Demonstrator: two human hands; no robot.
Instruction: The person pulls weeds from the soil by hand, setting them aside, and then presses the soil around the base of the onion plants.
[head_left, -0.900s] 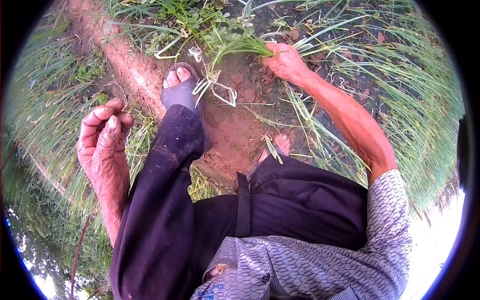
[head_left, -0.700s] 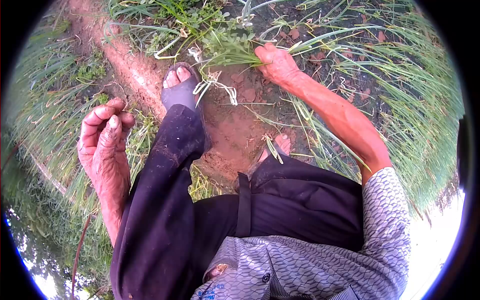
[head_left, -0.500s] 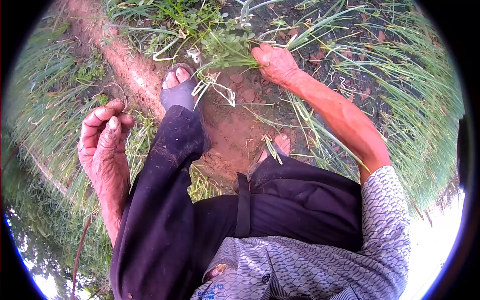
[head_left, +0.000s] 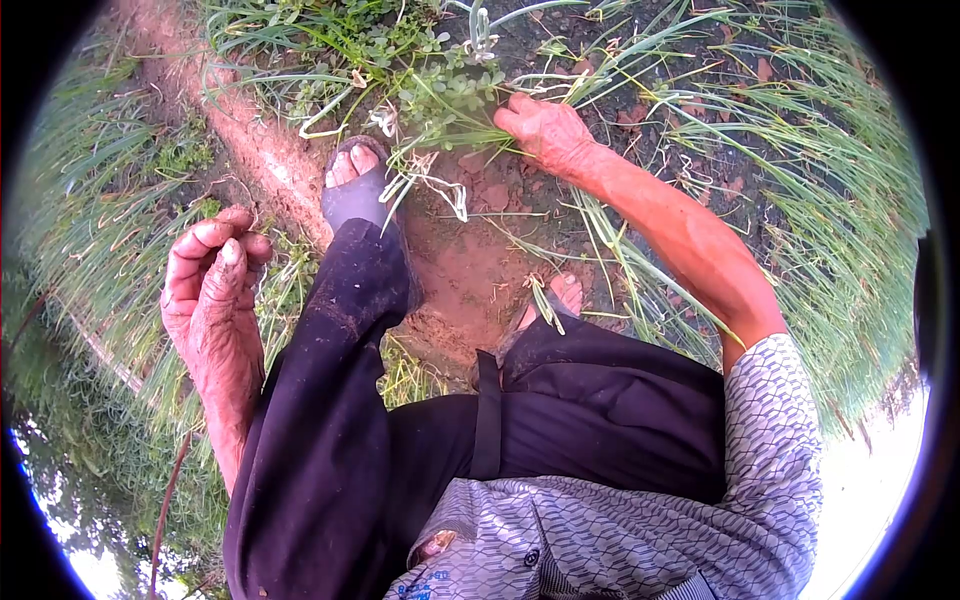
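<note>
My right hand [head_left: 545, 132] reaches forward to the ground, fingers closed at the base of leafy green weeds [head_left: 448, 92]. Thin green stems [head_left: 482, 138] run into its fingertips, which are partly hidden. Long onion-like leaves [head_left: 640, 90] stand just beyond and to the right of this hand. My left hand [head_left: 212, 310] is held up beside my left knee, away from the plants in front. Its muddy fingers are curled in with the thumb against them, and nothing shows between them.
My sandalled left foot [head_left: 355, 190] and my partly hidden right foot [head_left: 565, 292] rest on reddish wet soil [head_left: 455, 285]. Withered pale leaves [head_left: 430, 180] lie between them. A bare earth ridge [head_left: 250, 130] runs along the left, with dense green rows [head_left: 840, 220] on the right.
My right hand has shifted slightly left and down, and the weed leaves by it sit less bunched. My left hand keeps its curled shape, barely displaced.
</note>
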